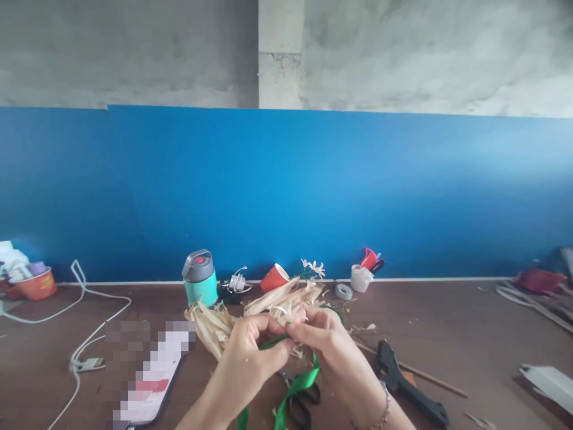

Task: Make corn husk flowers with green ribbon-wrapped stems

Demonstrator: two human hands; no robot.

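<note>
Right at the centre of the desk (447,322), both hands work close together, fingertips nearly meeting. The left hand (244,352) has its thumb and forefinger closed on the green ribbon (301,382); the right hand (333,343) pinches a pale husk piece (286,312) just above it. Dry husks (210,325) lie behind and to the left of the fingers, and black-handled scissors (301,409) lie beneath the hanging ribbon. A light, steady pinch near the base of the husk should suit it best, as such dry strips probably split when squeezed or bent sharply. The ribbon is best kept flat and evenly taut at the fingers, its loose loop clear of the scissors, with both wrists low for steadiness
</note>
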